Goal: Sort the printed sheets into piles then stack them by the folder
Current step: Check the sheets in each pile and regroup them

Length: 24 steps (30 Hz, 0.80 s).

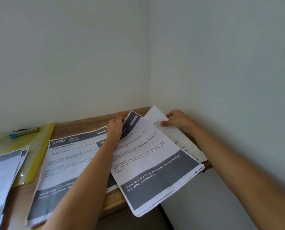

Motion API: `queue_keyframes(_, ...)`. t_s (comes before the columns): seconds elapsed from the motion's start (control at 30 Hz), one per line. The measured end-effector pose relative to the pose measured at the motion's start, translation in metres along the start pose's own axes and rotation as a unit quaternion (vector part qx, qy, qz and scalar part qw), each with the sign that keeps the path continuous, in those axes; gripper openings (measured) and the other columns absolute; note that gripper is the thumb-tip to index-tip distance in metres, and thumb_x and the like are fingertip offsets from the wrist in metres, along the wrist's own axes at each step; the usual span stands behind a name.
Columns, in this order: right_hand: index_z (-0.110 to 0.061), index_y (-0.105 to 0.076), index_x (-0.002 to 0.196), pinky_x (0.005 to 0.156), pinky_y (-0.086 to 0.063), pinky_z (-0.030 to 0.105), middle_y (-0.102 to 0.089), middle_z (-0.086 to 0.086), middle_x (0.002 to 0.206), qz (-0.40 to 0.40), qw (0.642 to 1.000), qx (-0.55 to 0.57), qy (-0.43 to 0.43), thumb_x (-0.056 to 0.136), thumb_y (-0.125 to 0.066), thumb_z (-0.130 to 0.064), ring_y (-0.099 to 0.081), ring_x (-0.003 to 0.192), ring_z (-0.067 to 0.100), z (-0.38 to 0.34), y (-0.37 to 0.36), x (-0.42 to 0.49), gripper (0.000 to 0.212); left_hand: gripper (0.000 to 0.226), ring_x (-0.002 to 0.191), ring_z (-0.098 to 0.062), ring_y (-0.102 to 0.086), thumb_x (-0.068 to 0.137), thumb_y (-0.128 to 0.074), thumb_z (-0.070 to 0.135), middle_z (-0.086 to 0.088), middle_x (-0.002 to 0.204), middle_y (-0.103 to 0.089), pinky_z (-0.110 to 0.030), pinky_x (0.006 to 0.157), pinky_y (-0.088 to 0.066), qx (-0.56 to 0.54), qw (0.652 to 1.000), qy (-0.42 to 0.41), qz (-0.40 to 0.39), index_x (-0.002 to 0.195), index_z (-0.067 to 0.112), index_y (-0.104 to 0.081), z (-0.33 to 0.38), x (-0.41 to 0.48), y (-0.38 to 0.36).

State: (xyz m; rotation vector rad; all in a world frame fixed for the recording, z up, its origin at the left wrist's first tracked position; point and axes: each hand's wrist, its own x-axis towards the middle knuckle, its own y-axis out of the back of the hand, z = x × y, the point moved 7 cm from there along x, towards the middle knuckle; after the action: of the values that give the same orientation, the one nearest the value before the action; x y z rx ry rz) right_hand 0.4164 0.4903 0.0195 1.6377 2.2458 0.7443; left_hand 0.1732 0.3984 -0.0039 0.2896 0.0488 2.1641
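- Two bare hands are working the paper: the left hand (116,125) and the right hand (178,120).
- Four lots of printed sheets are showing: a left pile (4,171), a middle pile (63,163), a fanned bunch (151,163) and a loose sheet (171,135). The sheets within each pile are too closely stacked to count.
- One yellow folder (38,155) is lying flat.
- One stapler (24,131) is resting on it.
- One wooden table (82,124) is carrying everything.
- Two walls (72,55) are meeting behind.

Soft even daylight, faint shadows — edges bowed (wide-angle), slight blur
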Motion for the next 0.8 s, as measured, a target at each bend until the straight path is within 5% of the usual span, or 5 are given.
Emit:
queue_keyframes(0.07,-0.004,-0.064,0.096,0.072,-0.056,0.034,-0.071,0.01,0.093,0.0,0.999,-0.042,0.01,0.077,-0.076,-0.013,-0.069,0.08,0.024,-0.008,0.007,0.001,0.024,0.069,0.081,-0.019,-0.066,0.097,-0.022,0.062,-0.006,0.086,-0.071,-0.03,0.073,-0.047,0.016,1.0,-0.008,-0.004,0.092,0.016,-0.073,0.003,-0.001,0.0)
queue_keyframes(0.2,-0.005,-0.065,0.095,0.056,-0.041,0.021,-0.063,0.005,0.087,0.129,0.984,-0.101,0.065,0.08,-0.072,-0.012,-0.06,0.077,0.02,-0.036,0.04,-0.002,0.018,0.083,0.085,-0.024,-0.064,0.089,-0.006,0.071,-0.008,0.086,-0.068,-0.036,0.083,-0.047,0.075,0.997,-0.028,-0.013,0.084,0.02,-0.071,0.01,-0.007,0.001)
queue_keyframes(0.3,-0.005,-0.065,0.094,0.068,-0.047,0.024,-0.064,0.005,0.09,0.208,0.965,-0.077,0.142,0.083,-0.067,-0.011,-0.06,0.079,0.018,-0.059,0.06,-0.006,0.013,0.089,0.096,-0.028,-0.061,0.075,0.002,0.078,-0.009,0.096,-0.066,-0.045,0.094,-0.047,0.093,0.994,-0.034,-0.038,0.09,0.025,-0.067,0.013,-0.01,0.0)
queue_keyframes(0.53,-0.004,-0.057,0.087,0.058,-0.037,0.015,-0.056,0.001,0.076,0.369,0.877,-0.019,0.306,0.088,-0.059,-0.006,-0.048,0.066,0.013,-0.11,0.093,-0.032,0.003,0.112,0.137,-0.038,-0.036,0.064,0.005,0.085,-0.018,0.146,-0.043,-0.056,0.113,-0.026,0.118,0.992,0.02,-0.041,0.147,0.023,-0.039,0.002,-0.008,0.001)
queue_keyframes(0.8,0.0,-0.059,0.085,0.054,-0.03,0.008,-0.045,-0.016,0.064,0.507,0.793,0.151,0.302,0.083,-0.059,-0.007,-0.042,0.053,-0.003,-0.125,0.129,-0.048,0.008,0.097,0.122,-0.033,-0.051,0.075,0.009,0.077,-0.01,0.118,-0.066,-0.044,0.099,-0.034,0.053,0.993,0.01,-0.101,0.133,0.027,-0.05,-0.002,0.002,-0.003)
